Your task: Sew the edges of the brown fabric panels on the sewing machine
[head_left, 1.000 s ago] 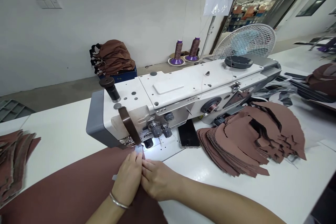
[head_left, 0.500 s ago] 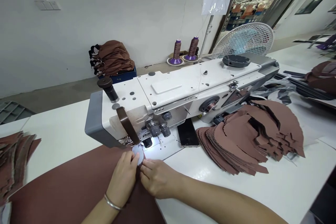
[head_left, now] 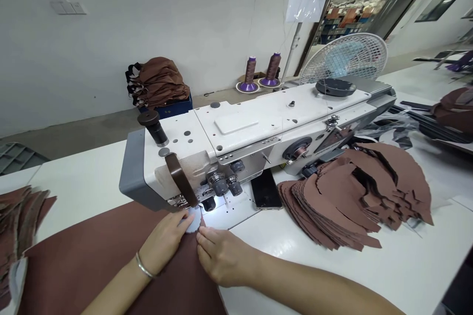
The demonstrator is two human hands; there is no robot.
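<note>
Under the needle area of the white sewing machine point(head_left: 244, 128) lies a large sheet of brown leather-like material point(head_left: 111, 236). A pale blue-grey rounded piece point(head_left: 193, 221) with a scalloped edge rests on it, close below the presser foot. My left hand point(head_left: 164, 238), wearing a silver bangle point(head_left: 145, 267), lies on the sheet with its thumb on the pale piece and its fingers stretched toward it. Just right of that piece, my right hand point(head_left: 223, 256) pinches the edge of the brown sheet. The presser foot and needle are mostly hidden behind a brown guard point(head_left: 181, 179).
A black phone point(head_left: 265, 191) lies beside the machine bed. Stacked brown cut pieces point(head_left: 332, 202) cover the table at right; another pile point(head_left: 22, 226) sits at left. Behind stand two brown thread cones point(head_left: 250, 71), a white fan point(head_left: 345, 59) and a heap of brown fabric point(head_left: 158, 81).
My left hand has shifted slightly left and back, so more of the pale piece shows. My right hand stays at the sheet's edge, nearly in place.
</note>
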